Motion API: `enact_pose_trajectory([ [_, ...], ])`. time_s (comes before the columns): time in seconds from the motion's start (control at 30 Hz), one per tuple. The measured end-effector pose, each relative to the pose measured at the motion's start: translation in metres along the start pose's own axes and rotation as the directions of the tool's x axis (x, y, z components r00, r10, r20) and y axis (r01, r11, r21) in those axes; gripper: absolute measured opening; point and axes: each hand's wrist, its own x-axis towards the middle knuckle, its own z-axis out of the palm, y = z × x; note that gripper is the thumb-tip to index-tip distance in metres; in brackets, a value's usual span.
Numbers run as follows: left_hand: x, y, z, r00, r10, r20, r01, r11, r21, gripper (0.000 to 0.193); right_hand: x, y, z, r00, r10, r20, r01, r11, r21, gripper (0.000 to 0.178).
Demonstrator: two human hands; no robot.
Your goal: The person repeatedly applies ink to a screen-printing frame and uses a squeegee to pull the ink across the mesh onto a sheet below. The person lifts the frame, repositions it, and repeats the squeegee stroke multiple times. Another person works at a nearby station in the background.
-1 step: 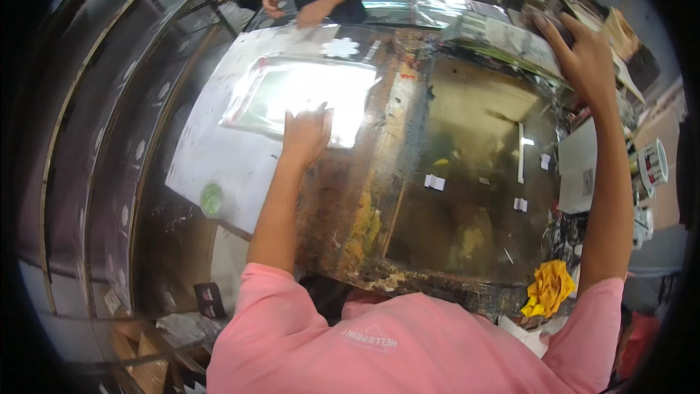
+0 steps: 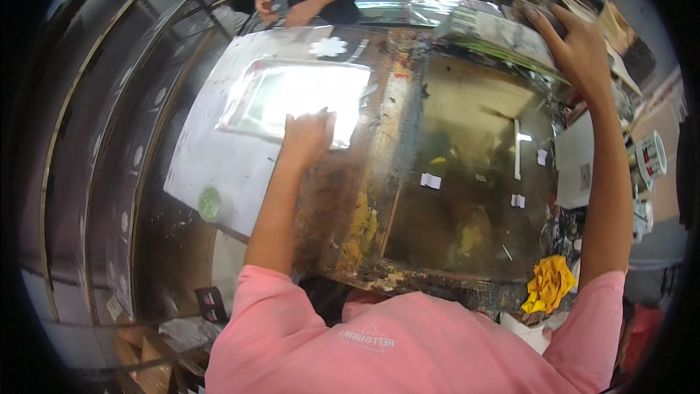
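Observation:
My left hand [image 2: 308,138] rests on the near edge of a glossy stack of clear plastic sheets or bags [image 2: 255,98], fingers stretched over it and apart. Glare hides much of the stack's top. Under it lies a large white sheet [image 2: 197,153]. At the upper right my right hand [image 2: 583,51] is raised past the far corner of the table, closed around a dark, blurred thing [image 2: 541,16] whose kind I cannot make out. Just left of it is a bulky pale-grey, smudged block [image 2: 492,33] with a green edge.
A stained wooden table [image 2: 346,197] holds a dark glossy panel [image 2: 467,226] with small white pieces on it. A yellow cloth [image 2: 550,283] lies at its near right corner, a round green lid [image 2: 209,203] at left. Racks [image 2: 109,138] stand left. Another person's hand [image 2: 302,13] works opposite.
The whole view has shifted slightly, so things sit a little further left. Both hands keep nearly the same places, the left still on the plastic stack.

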Motion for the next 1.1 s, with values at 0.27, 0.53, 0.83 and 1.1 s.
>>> enact_pose_trajectory([
  [0.27, -0.020, 0.199, 0.108, 0.902, 0.431, -0.011, -0.431, 0.902, -0.029, 0.120, -0.005, 0.000, -0.004, 0.997, -0.062, -0.051, 0.065, 0.996, 0.057, 0.079],
  [0.53, -0.022, 0.325, 0.142, 0.816, 0.565, -0.124, -0.576, 0.811, -0.098, 0.129, 0.001, 0.005, -0.008, 0.979, -0.190, -0.072, 0.192, 0.981, 0.023, 0.080],
  [0.83, -0.037, 0.342, 0.146, 0.787, 0.597, -0.158, -0.611, 0.789, -0.061, 0.124, 0.018, 0.018, 0.008, 0.963, -0.232, -0.137, 0.243, 0.968, 0.065, 0.074],
  [1.1, -0.036, 0.342, 0.146, 0.764, 0.608, -0.216, -0.635, 0.768, -0.083, 0.123, -0.004, -0.003, -0.014, 0.980, -0.119, -0.159, 0.113, 0.992, -0.049, 0.071],
])
